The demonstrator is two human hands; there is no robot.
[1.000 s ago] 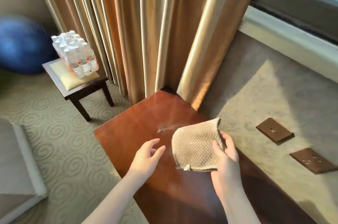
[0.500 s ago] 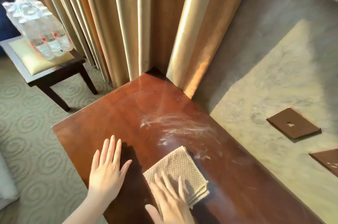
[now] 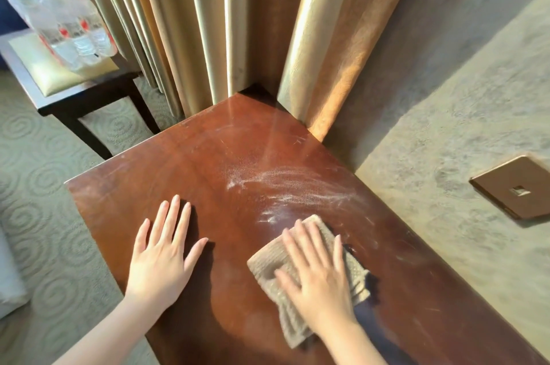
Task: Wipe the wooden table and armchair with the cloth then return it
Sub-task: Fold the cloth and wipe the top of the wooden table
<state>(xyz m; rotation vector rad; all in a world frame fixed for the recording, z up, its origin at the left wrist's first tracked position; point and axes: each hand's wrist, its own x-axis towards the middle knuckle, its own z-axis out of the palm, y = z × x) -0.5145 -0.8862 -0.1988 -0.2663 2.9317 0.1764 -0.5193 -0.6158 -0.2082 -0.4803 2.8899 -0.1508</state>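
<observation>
A reddish-brown wooden table fills the middle of the view, its far corner tucked against the curtains. A streak of pale dust lies across its top. A folded beige cloth lies flat on the table near the right. My right hand presses flat on the cloth with fingers spread, covering most of it. My left hand rests flat on the bare wood to the left, fingers apart, holding nothing. No armchair is in view.
Gold curtains hang behind the table. A textured wall with a brown switch plate runs along the right. A dark stool with a cushion and a pack of water bottles stands at left on patterned carpet.
The cloth went from held in the air to flat on the table under my right hand, then slid toward the dust. My left hand came down flat on the wood. The view moved closer.
</observation>
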